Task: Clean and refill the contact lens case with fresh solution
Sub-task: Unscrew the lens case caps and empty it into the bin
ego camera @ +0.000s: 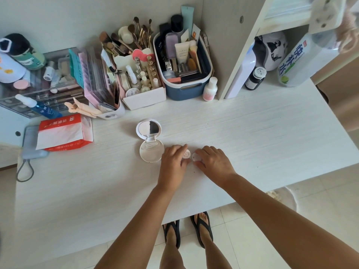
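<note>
A small pale contact lens case (pixel 191 156) with two round caps lies on the white desk (pixel 252 136), between my two hands. My left hand (pixel 173 162) curls its fingers around the left cap, which bears a pinkish pattern. My right hand (pixel 213 162) grips the white right cap with its fingertips. Just left of my left hand lies an open round white compact (pixel 149 140), mirror lid up. A small white bottle with a pink label (pixel 209 89) stands by the blue bin, and a blue spray bottle (pixel 38 106) lies at the far left.
Along the desk's back stand a blue bin (pixel 186 82) of cosmetics, a white box with brushes (pixel 143 94) and a clear drawer organizer (pixel 38 88). A red and white tissue pack (pixel 64 133) lies on the left. A shelf unit (pixel 240 55) rises on the right.
</note>
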